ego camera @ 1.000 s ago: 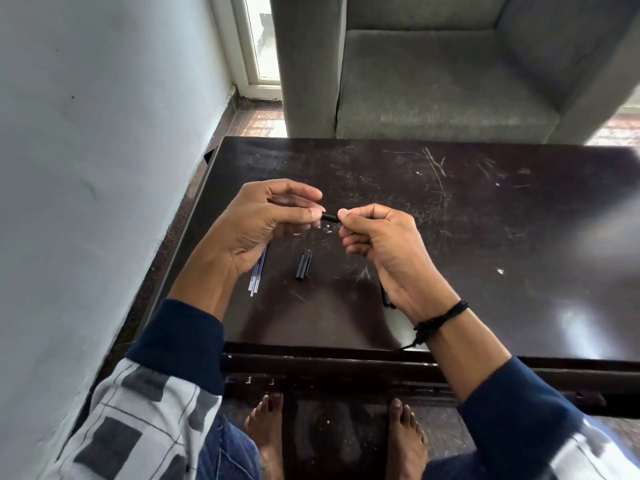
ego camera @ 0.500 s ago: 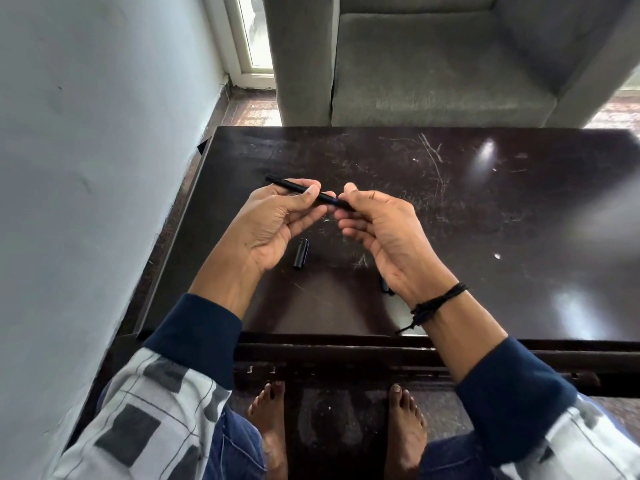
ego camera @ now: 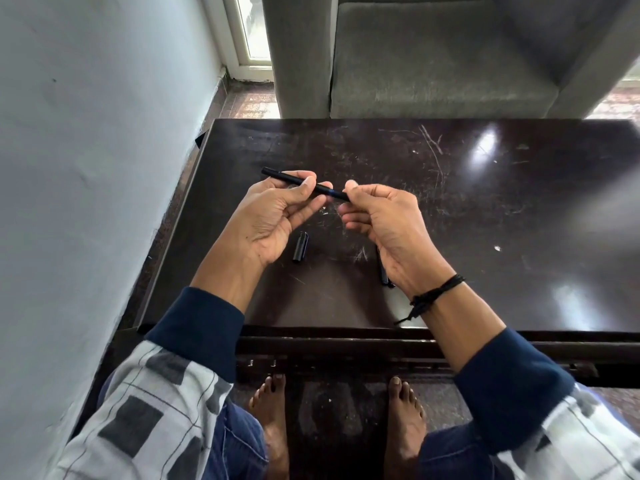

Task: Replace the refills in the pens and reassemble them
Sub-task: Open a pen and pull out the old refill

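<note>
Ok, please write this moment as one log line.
left hand: grips black pen barrel | right hand: pinches its other end | table: loose cap; dark pen part beside right wrist

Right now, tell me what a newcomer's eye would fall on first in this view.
First the black pen, held over the dark scratched table: the left hand holds its barrel and the right hand pinches its right end. Under the hands a short black pen piece lies on the table, and a grey armchair stands beyond the far edge.
</note>
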